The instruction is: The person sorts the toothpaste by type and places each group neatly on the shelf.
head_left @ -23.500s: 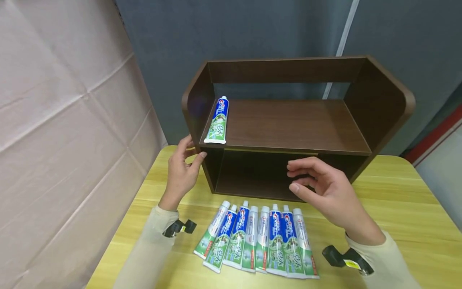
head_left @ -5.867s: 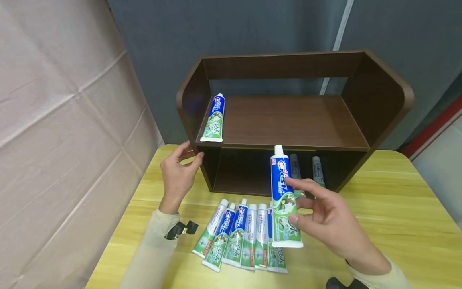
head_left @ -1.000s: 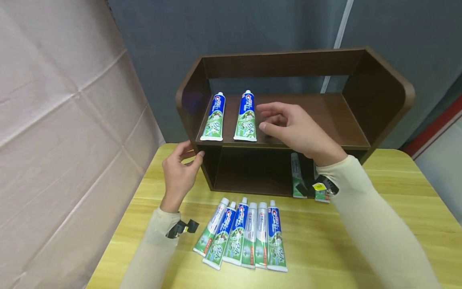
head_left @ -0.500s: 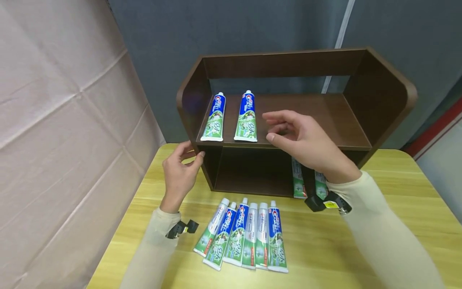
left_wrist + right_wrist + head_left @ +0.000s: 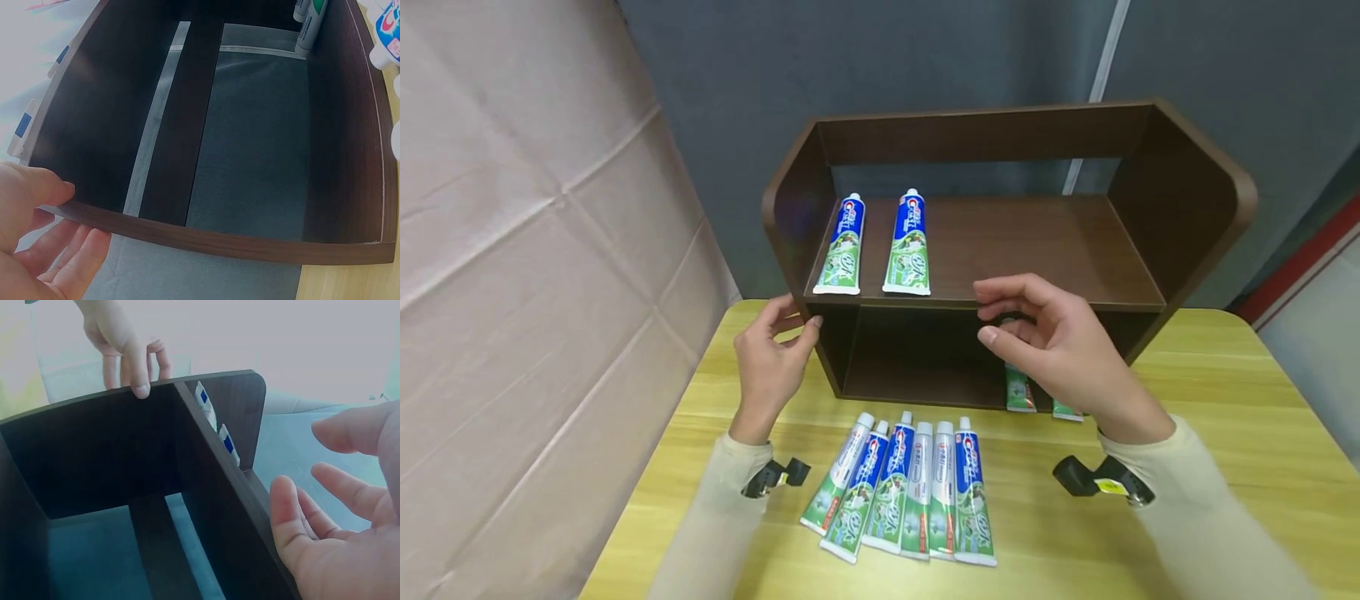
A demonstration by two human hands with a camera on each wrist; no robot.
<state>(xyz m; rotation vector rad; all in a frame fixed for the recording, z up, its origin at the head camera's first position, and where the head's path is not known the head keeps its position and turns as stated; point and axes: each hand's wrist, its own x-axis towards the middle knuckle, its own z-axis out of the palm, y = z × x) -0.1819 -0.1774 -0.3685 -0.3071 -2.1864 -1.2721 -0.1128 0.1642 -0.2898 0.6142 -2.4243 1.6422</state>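
Note:
My left hand grips the left side panel of a dark brown two-tier shelf, thumb on the front edge and fingers behind; the left wrist view shows the same hold. My right hand hovers before the shelf's middle board, fingers loosely bent and nothing between them. On the upper tier lie two blue-and-green Crest toothpaste tubes, a left one and a right one. Two white-and-green tubes lie on the lower tier, the nearer tube partly hidden by my right hand.
Several toothpaste tubes, Crest and white-and-green mixed, lie in a fanned row on the yellow wood-grain table before the shelf. A pale cloth wall stands at the left. Grey curtain hangs behind.
In the last second my right hand has drawn back from the upper tier, down and right. Since earlier, a second Crest tube came onto the upper tier and two white-and-green tubes onto the lower.

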